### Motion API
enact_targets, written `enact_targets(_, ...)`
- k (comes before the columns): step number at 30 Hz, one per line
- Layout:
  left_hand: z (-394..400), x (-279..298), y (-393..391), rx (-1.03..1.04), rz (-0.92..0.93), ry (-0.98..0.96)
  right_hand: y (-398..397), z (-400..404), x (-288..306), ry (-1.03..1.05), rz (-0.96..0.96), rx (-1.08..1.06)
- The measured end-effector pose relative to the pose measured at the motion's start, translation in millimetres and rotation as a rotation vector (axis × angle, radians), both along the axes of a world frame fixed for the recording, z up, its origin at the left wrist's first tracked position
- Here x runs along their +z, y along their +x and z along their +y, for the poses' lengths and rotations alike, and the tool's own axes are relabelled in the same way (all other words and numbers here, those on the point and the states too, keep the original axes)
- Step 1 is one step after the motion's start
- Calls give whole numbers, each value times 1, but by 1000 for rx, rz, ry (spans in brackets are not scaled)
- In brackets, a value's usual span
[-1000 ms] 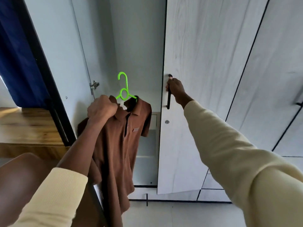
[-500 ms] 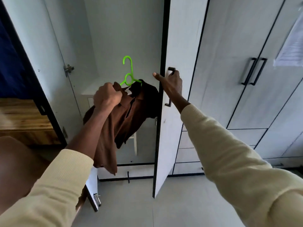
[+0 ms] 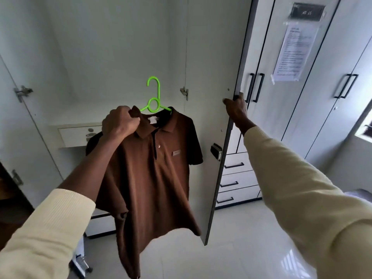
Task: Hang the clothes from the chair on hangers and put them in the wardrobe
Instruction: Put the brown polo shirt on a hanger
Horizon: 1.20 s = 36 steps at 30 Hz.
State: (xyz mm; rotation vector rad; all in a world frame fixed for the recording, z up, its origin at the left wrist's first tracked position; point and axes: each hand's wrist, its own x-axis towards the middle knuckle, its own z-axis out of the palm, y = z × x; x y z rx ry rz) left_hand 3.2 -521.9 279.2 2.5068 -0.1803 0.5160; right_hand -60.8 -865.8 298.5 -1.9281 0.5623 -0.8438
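— What sort of place was it?
— A bedroom or dorm room: a wall of pale fitted wardrobes (image 3: 298, 81) with black handles (image 3: 256, 87), drawers (image 3: 239, 180) below, a printed notice (image 3: 295, 51) taped on one door, glossy tiled floor (image 3: 231, 248)

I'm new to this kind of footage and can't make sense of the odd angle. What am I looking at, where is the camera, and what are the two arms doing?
There is no machine here. A person wears a wide-angle camera on the head, looking forward and down, so you see their own two arms in cream sleeves. The left hand grips a brown polo shirt at the collar; the shirt hangs on a green hanger, whose hook is free and not on any rail. The right hand holds the edge of the open wardrobe door. Inside the wardrobe, behind the shirt, is a small white drawer unit. To the right are closed wardrobe doors, one with a paper notice.
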Motion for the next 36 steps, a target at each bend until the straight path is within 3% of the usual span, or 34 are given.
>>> enact_targets(5, 0, 7, 21, -103, -25, 26, 9, 0, -9, -31, -9, -112)
enact_targets(8, 2, 16, 39, -193, -50, 26, 14, 36, -21, -458, -87, -344)
enact_targets(11, 8, 34, 70, -296, -73, -34, 36, 69, -17, -777, -205, -98)
enact_targets(14, 20, 60, 110, -381, -97, -150, 75, 78, 12, -706, 69, 267)
enact_targets(16, 30, 81, 142, -448, -109, -216, 104, 74, 36, -691, 199, 391)
enact_targets(20, 48, 129, 210, -587, -100, -337, 159, 64, 93, -750, 82, 370)
enact_targets(24, 59, 201, 285, -635, -171, -403, 214, 81, 155, -802, 90, 386)
enact_targets(27, 62, 257, 339, -651, -238, -429, 255, 95, 204, -929, -51, 288)
enact_targets(30, 53, 304, 385, -661, -341, -462, 292, 105, 253, -1083, -203, 36)
enact_targets(36, 23, 371, 457, -342, -564, -264, 350, 117, 353, -1187, -288, -286)
